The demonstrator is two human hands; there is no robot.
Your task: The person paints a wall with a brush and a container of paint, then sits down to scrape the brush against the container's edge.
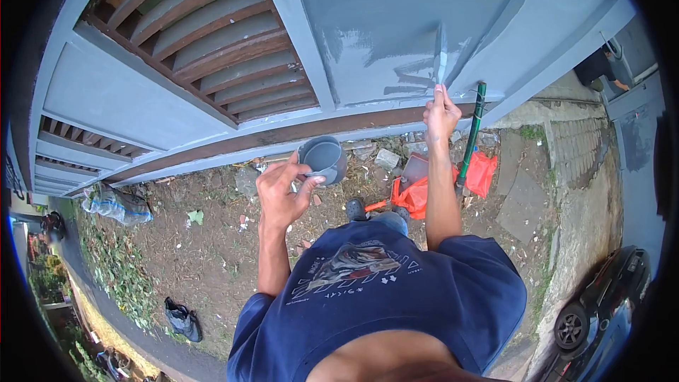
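My right hand point(442, 114) grips the handle of a paintbrush point(441, 64), whose bristles press against the wall panel point(382, 0). Darker, wet-looking grey paint covers much of this panel, with streaks along its lower edge. In my left hand point(284, 187) is a grey paint cup point(323, 158), pinched at its rim by the thumb and fingers. The cup is tilted a little towards me, and grey paint coats its inside. A green pole point(472, 134) leans beside my right forearm.
Brown louvred slats point(205, 35) are set in the wall to the left. Orange plastic point(482, 173) and stones lie by my feet. A clear plastic bag point(119, 204) and a dark bag point(182, 320) rest on the ground at left. A black car point(601, 304) and another person point(598, 71) are at right.
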